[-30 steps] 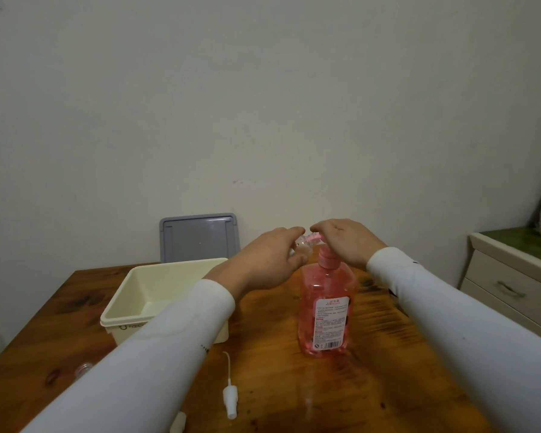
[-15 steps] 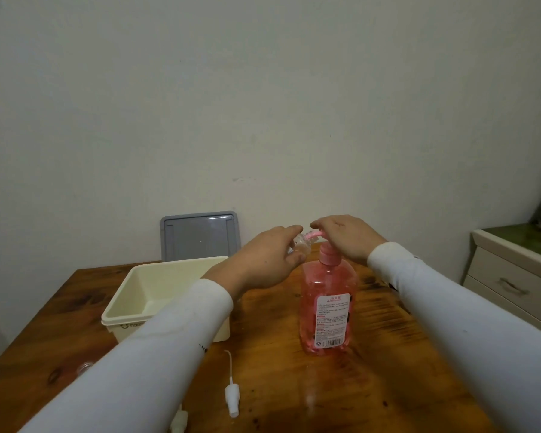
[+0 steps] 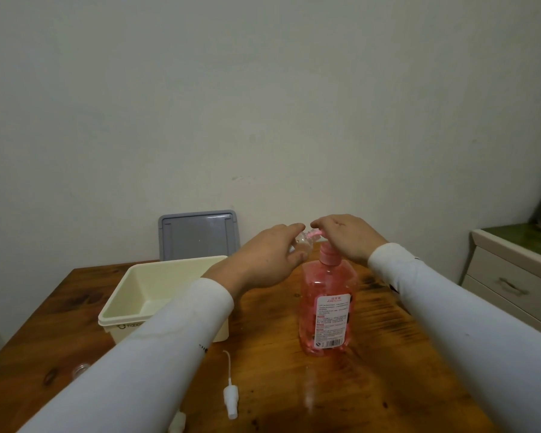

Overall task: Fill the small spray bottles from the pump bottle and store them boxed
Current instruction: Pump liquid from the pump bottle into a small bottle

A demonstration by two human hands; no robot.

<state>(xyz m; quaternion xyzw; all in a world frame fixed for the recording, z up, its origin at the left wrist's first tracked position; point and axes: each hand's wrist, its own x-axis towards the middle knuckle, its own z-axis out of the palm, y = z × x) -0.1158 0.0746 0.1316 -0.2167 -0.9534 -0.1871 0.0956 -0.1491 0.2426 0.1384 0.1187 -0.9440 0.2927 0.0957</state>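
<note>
While standing upright on the table, pump bottle: clear pink plastic, white label facing the camera.
Small spray bottle: clear, tilting at the pump spout.
Left hand: curling round that small bottle.
Right hand: resting on the pump head, fingers bent.
Box: cream plastic, sitting open just left of the bottle; grey lid leaning on the wall.
Spray head: white, lying near the front edge.
Table: glossy wood.
</note>
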